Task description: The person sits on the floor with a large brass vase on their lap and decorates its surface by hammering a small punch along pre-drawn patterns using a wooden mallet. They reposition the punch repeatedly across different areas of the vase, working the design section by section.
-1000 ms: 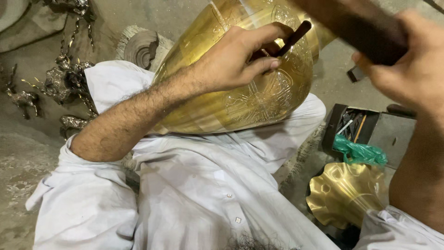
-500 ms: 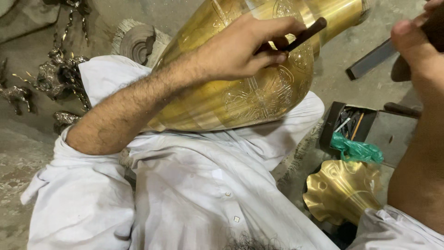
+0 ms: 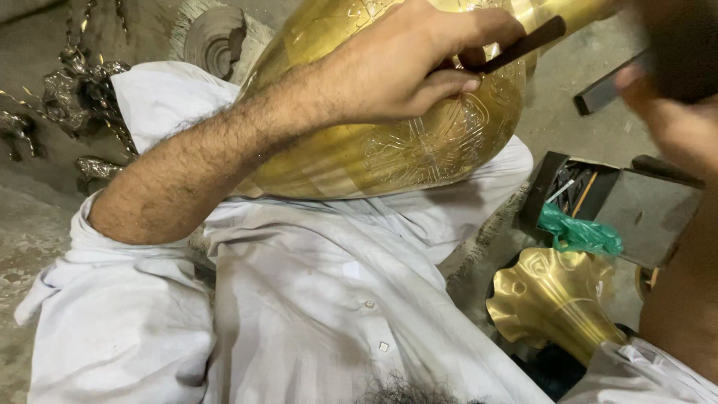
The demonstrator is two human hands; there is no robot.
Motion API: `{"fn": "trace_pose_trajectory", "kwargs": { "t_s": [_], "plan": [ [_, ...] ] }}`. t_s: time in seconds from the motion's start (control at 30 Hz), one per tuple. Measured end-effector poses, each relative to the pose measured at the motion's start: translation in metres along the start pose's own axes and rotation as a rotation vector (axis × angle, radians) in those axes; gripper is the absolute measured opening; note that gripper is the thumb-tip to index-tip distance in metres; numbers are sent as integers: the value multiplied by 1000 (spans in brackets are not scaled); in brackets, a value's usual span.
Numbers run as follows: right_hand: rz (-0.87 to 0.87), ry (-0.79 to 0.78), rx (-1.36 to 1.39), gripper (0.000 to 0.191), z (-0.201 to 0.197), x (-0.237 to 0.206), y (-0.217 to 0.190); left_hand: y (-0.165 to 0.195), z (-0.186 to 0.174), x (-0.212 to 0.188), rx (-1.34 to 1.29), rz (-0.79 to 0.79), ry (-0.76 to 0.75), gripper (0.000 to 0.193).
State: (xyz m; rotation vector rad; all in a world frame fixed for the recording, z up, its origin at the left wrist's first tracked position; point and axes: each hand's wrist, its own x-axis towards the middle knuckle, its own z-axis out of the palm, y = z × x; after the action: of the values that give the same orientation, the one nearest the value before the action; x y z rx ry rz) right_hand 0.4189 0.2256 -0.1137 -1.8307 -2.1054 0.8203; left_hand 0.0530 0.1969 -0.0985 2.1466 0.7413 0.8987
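**A:** From the head camera, what is the left hand [image 3: 396,67] doing?

**B:** It lies on the upper side of a large brass vessel [image 3: 389,150], fingers curled shut around a thin dark chisel [image 3: 516,49]. The tool sticks out to the right past the fingertips, slanting upward, with its lower end at the brass under the hand.

**A:** And where is the vessel?

**B:** Across the person's lap, resting on the white garment [image 3: 314,299]. The rounded belly faces the camera and carries an engraved flower-like pattern just below the hand. The narrower end runs up toward the top right of the frame.

**A:** The right hand?

**B:** The right hand [image 3: 673,97] is at the right edge, raised and heavily blurred. Something dark sits at its top, but I cannot tell how far the fingers are closed or what exactly they grasp.

**A:** What lies around?

**B:** A dark flat bar [image 3: 606,86] on the ground just left of that hand. Below it, an open dark box [image 3: 598,202] with thin tools inside and a crumpled green bag [image 3: 580,233] at its front. Nearer the camera, a fluted brass piece [image 3: 550,303] with a wavy rim. On the left, tarnished metal ornaments [image 3: 75,93] on the dusty floor, and a round ridged block [image 3: 213,41] behind the vessel.
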Motion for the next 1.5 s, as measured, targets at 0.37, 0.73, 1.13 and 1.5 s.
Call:
{"fn": "trace_pose_trajectory", "kwargs": {
  "t_s": [0.37,0.73,1.13,1.5],
  "plan": [
    [278,-89,-150,37,-7,10,-25,4,16,-15,-69,-71,175,44],
    [-384,-184,-11,26,-15,37,-51,26,26,-33,-161,-197,320,38],
    [-447,-138,-508,26,-13,47,-76,25,56,-50,-189,-372,512,42],
    [-519,-164,-489,21,-15,38,-115,29,76,-60,-227,-415,626,45]
  ]
}}
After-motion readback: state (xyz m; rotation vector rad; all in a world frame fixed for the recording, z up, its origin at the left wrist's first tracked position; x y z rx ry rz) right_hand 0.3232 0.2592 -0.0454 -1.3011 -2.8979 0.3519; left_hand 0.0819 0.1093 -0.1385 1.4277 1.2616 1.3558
